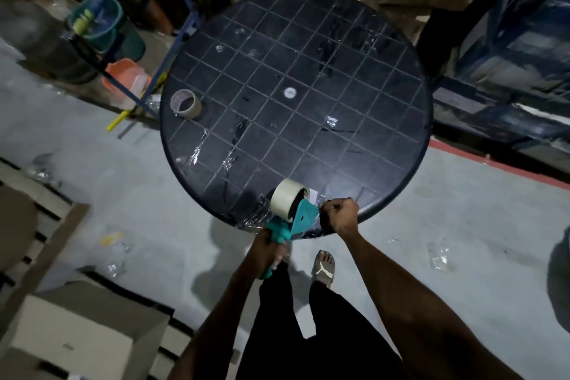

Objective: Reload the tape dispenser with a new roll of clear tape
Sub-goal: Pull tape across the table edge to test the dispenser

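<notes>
Empty cardboard core lies far left on round black table, well apart from work. Left hand clamped round handle of teal tape dispenser at table's near edge. New roll already seated on dispenser hub. Right hand fisted just beside dispenser front, apparently pinching tape end; strip itself too faint to confirm. Judged remaining: threading tape past cutter.
</notes>
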Demonstrator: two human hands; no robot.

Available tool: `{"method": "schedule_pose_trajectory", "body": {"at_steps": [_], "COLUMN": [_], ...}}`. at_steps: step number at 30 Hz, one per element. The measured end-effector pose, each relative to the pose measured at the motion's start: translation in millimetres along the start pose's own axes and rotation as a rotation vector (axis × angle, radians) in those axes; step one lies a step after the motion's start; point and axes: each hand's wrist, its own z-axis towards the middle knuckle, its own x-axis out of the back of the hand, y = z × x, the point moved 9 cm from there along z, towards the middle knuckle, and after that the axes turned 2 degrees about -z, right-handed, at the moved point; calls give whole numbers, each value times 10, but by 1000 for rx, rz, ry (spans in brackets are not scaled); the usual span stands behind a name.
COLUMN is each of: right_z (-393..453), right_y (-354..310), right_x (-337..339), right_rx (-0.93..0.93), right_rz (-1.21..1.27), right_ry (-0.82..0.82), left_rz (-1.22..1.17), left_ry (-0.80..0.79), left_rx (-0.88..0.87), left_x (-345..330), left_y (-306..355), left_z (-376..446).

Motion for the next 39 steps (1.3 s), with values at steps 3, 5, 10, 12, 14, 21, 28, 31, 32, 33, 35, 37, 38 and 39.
{"method": "schedule_pose_trajectory", "body": {"at_steps": [3,5,10,12,14,21,28,31,32,33,35,37,38,39], "right_z": [-37,-50,-85,-123,-177,-368,-327,-266,-257,-246,-248,-249,-245,-213], "right_y": [-39,-103,-341,-337,-309,-40,-135,-146,-152,-153,-171,-176,-182,-170], "right_x": [-48,-25,-82,-150,-184,-304,-219,-237,-228,-220,-197,-182,-176,-179], "right_rx": [74,77,309,376,476,720,576,573,563,561,559,545,534,518], "right_rz": [-126,-185,-498,-597,-761,-1366,-1378,-1353,-1356,-1358,-1357,-1362,-1362,-1359], "right_ry": [-12,16,48,-26,-75,-166,-191,-230,-248,-257,-275,-316,-334,-352], "left_rz": [95,156,220,234,245,320,439,500,527,555,639,745,814,896], "left_ry": [-9,-29,-83,-87,-82,-79,-13,19,49,76,98,120,133,139], "left_rx": [19,28,17,3,-7,-30,-104,-98,-95,-91,-112,-166,-190,-222], "left_x": [-95,-151,-194,-196,-180,-192,-76,20,53,80,70,39,34,10], "left_y": [1,32,72,91,116,117,87,-17,-5,-9,70,204,262,320], "left_z": [-59,-115,-158,-164,-177,-225,-450,-594,-656,-681,-732,-778,-795,-804]}}
